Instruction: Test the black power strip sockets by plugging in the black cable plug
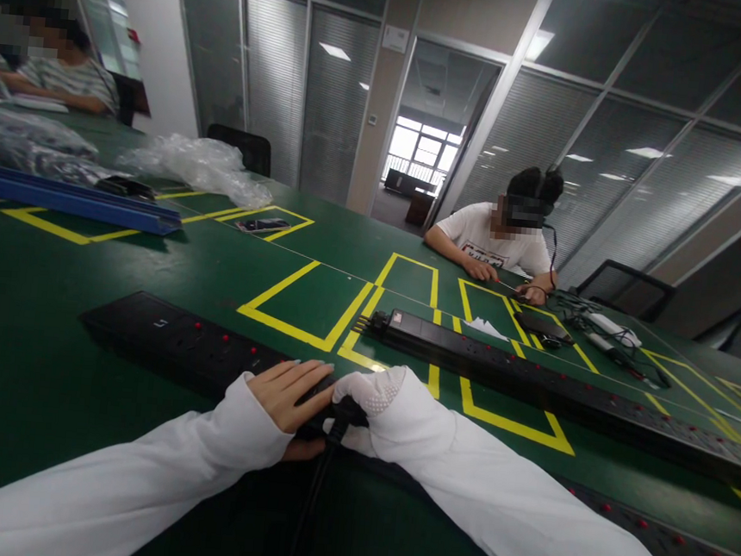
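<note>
A long black power strip [174, 334] with red buttons lies across the green table in front of me and runs under both hands to the lower right. My left hand [292, 392] grips it, fingers over the top and thumb on the near side. Beside it my right hand [369, 399], in a white glove with dotted grip, is closed on a black plug [337, 426]. The plug's cable [313, 489] hangs down toward me. Whether the plug's pins sit in a socket is hidden by my hands.
A second black power strip [467, 356] lies beyond, to the right. Yellow tape rectangles [288, 331] mark the table. A blue channel [72, 196] and plastic wrap [192, 167] lie at left. A co-worker [497, 237] sits opposite near tangled cables [587, 319]; another person [65, 61] sits far left.
</note>
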Tool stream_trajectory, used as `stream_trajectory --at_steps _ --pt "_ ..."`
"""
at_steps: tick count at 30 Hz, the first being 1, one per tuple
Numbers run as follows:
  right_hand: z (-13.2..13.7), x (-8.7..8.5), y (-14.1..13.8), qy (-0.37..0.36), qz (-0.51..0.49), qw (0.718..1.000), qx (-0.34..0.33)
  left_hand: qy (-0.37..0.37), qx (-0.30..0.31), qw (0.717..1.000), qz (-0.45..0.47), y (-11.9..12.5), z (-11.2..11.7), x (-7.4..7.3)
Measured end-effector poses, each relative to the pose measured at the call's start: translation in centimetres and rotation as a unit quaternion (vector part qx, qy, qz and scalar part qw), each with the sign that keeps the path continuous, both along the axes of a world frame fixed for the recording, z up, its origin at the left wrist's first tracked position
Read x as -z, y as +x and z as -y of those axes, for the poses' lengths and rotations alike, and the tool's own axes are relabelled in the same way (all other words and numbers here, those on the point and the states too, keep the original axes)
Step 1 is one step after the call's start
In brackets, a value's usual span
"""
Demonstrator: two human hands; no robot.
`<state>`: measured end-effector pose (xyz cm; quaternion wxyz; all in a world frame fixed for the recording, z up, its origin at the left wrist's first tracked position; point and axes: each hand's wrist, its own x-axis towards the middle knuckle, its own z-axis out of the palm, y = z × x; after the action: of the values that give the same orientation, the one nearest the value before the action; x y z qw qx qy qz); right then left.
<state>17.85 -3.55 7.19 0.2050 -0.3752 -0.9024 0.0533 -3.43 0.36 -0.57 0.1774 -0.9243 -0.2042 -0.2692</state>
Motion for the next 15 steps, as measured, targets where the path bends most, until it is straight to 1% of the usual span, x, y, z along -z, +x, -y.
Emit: stream_trajectory --at_steps 2,4,7,10,15 --pt "-0.13 0.14 0.05 0.013 0.028 1.000 0.000 -0.003 0.001 1.000 0.000 -0.04 0.00 0.03" --pt "-0.15 0.18 0.04 0.017 0.029 0.999 0.015 -0.003 0.003 1.000 -0.003 -0.03 0.00 0.02" --pt "-0.03 0.07 -0.04 -0.019 -0.016 0.999 0.034 0.002 0.000 1.000 -0.004 0.02 0.01 0.00" --pt "0.10 -0.21 -0.05 -0.048 -0.046 0.997 0.031 0.003 -0.005 1.000 -0.006 0.03 -0.01 -0.06" --pt "0.05 -0.35 0.06 0.005 0.007 1.000 -0.003 -0.005 0.004 1.000 -0.017 -0.06 0.00 -0.20"
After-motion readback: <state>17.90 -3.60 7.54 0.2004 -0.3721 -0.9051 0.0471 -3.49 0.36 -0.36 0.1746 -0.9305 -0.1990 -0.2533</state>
